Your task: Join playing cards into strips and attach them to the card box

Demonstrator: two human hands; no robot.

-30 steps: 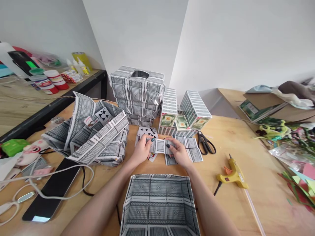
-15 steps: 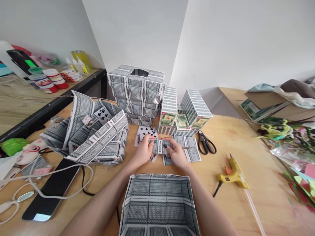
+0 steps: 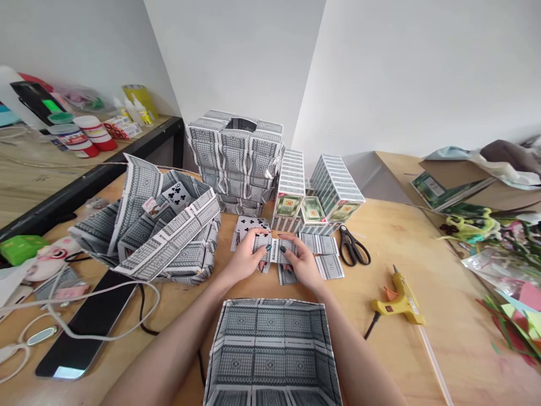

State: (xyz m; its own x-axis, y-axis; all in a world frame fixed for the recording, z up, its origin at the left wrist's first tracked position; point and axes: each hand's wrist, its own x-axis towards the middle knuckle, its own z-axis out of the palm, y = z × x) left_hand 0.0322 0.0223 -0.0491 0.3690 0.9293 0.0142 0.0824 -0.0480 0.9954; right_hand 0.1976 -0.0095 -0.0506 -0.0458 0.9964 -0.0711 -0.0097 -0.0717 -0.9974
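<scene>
My left hand [image 3: 245, 260] and my right hand [image 3: 301, 264] meet over the wooden table [image 3: 422, 270], both pinching a folded strip of grey-backed playing cards [image 3: 274, 248]. Under and behind the strip lie loose cards, some face up with clubs [image 3: 252, 225], others face down [image 3: 327, 255]. Right in front of me stands an open box made of playing cards [image 3: 273, 349]. My forearms reach past its two sides.
A collapsed card structure [image 3: 156, 231] lies to the left, a tall card box [image 3: 236, 158] at the back, stacked card packs [image 3: 316, 194] beside it. Black scissors [image 3: 353, 245] and a yellow glue gun [image 3: 399, 296] lie to the right. A keyboard [image 3: 91, 324] and cables lie left; craft scraps far right.
My hands have drawn closer together, and the card strip between them looks shorter and more folded. The view has shifted slightly.
</scene>
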